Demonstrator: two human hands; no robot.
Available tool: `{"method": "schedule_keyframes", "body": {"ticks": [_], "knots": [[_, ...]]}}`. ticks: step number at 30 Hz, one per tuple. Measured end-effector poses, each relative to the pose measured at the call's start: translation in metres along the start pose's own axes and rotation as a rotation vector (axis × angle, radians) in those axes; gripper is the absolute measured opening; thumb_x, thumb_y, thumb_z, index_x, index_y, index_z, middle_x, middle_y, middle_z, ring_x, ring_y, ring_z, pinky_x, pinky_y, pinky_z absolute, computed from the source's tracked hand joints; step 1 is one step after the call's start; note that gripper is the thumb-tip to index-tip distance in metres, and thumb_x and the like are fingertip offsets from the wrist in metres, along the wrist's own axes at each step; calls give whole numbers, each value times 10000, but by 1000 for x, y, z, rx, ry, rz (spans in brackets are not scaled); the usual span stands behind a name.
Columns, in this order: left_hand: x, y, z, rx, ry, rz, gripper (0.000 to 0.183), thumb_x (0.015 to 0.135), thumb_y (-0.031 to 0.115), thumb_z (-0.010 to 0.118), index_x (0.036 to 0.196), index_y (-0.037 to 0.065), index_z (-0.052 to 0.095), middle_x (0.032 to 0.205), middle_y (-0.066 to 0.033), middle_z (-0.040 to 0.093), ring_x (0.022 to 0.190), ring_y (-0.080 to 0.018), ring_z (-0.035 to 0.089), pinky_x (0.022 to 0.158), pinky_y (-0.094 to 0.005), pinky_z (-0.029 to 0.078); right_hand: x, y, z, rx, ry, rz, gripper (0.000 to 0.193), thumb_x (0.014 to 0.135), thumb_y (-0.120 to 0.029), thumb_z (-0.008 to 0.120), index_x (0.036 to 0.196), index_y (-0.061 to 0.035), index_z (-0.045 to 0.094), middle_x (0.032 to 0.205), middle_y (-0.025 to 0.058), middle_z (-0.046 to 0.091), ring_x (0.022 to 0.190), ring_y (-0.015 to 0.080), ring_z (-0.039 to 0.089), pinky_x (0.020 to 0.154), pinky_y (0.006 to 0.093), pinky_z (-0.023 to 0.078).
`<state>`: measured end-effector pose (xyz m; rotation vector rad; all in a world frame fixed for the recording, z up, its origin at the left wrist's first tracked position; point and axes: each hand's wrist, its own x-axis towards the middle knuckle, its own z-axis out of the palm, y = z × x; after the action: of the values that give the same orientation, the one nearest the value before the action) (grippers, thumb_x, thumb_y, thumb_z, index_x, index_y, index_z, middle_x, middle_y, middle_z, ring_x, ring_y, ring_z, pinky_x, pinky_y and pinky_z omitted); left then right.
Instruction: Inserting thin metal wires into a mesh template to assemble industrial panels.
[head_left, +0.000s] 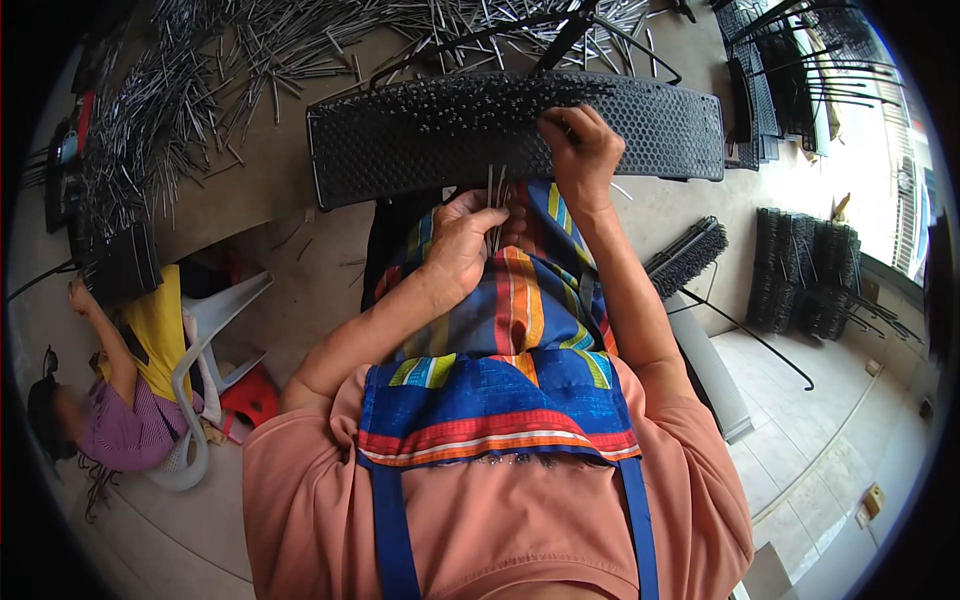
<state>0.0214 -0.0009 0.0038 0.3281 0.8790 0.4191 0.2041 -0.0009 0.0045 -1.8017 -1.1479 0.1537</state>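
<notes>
A long, curved black panel point(420, 160) with a honeycomb of holes lies across in front of me. Small shiny tips fill many holes along its far middle part. My left hand point(465, 235) is closed around several thin grey rods point(491, 190), held upright just off the panel's near edge, above my striped apron point(520, 320). Over the panel, right of centre, my right hand point(583, 150) is closed with its fingertips pinched together close to the holes. Whatever those fingers hold is hidden.
A large heap of loose thin rods point(180, 130) covers the table at the far left. Black wire frames point(780, 70) stand far right, with bristly black pieces point(800, 270) below them. A bristly panel point(688, 255) leans by my right arm. At left, another person point(130, 410) sits on a chair point(195, 360).
</notes>
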Motion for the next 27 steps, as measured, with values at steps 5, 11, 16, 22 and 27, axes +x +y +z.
{"method": "schedule_keyframes", "body": {"ticks": [5, 11, 16, 22, 27], "knots": [[6, 1, 5, -19, 1, 37, 181, 856, -50, 555, 998, 28, 636, 893, -103, 688, 782, -199, 660, 675, -315, 554, 3, 0, -5, 39, -31, -50, 116, 738, 6, 713, 848, -31, 713, 721, 67, 634, 616, 119, 614, 554, 243, 455], [12, -4, 7, 33, -57, 26, 188, 877, -26, 561, 1038, 29, 640, 955, -96, 690, 834, -190, 660, 759, -310, 535, -2, 1, -10, -75, -38, -128, 131, 757, -14, 718, 882, -51, 717, 732, 74, 625, 597, 190, 619, 546, 287, 473], [11, -3, 9, 10, -57, 9, 190, 874, -29, 565, 1034, 29, 649, 961, -93, 693, 834, -187, 661, 760, -308, 537, -2, -2, -10, -204, -82, -277, 148, 774, -45, 714, 918, -79, 714, 739, 80, 608, 598, 263, 613, 532, 327, 479], [13, -4, 7, -1, -102, -8, 200, 869, -43, 561, 1036, 27, 646, 986, -93, 686, 834, -191, 662, 770, -310, 548, -15, 9, -21, -178, -44, -239, 161, 773, -57, 727, 932, -71, 705, 743, 86, 608, 590, 245, 606, 523, 331, 467], [13, -2, 17, -28, -129, -21, 188, 869, -39, 560, 1025, 22, 646, 943, -99, 689, 799, -198, 667, 722, -320, 563, -37, 6, -32, 97, -100, 127, 129, 801, -60, 720, 914, -2, 697, 712, 70, 586, 639, 119, 569, 572, 266, 437]]}}
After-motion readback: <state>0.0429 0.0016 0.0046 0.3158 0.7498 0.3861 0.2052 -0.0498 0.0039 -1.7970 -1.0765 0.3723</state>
